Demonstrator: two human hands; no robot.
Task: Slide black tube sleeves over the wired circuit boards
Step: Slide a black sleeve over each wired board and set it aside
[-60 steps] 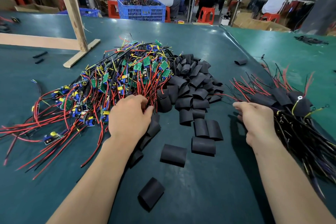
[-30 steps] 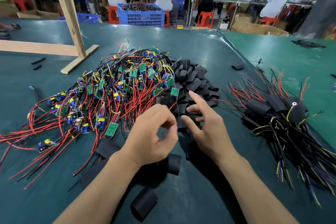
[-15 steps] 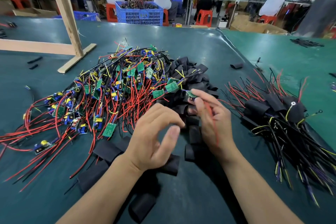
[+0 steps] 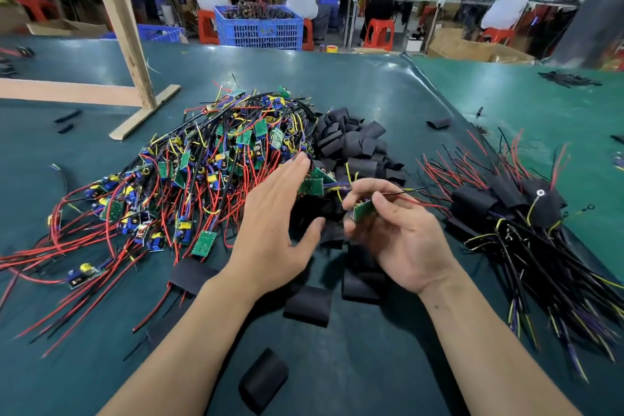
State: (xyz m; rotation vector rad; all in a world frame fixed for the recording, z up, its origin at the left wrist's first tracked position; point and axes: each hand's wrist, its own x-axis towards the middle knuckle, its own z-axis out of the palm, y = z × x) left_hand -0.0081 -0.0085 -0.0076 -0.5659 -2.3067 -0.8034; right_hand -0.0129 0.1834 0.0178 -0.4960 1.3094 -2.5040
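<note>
A tangled heap of wired circuit boards, green with red, black and yellow leads, covers the left-middle of the green table. Behind my hands lies a pile of flat black tube sleeves, with loose sleeves near the front. My right hand, palm up, pinches one small green board whose red and black wires stick out to the right. My left hand hovers flat with spread fingers at the heap's right edge, holding nothing. Sleeved boards are stacked on the right.
A wooden frame post stands at the back left of the table. A single sleeve lies near the front edge and another far right of the pile. Blue crates, red stools and seated people are beyond the table.
My right hand has pulled one board out of the heap and turned palm up with it. My left hand has opened and reached forward over the heap's edge.
</note>
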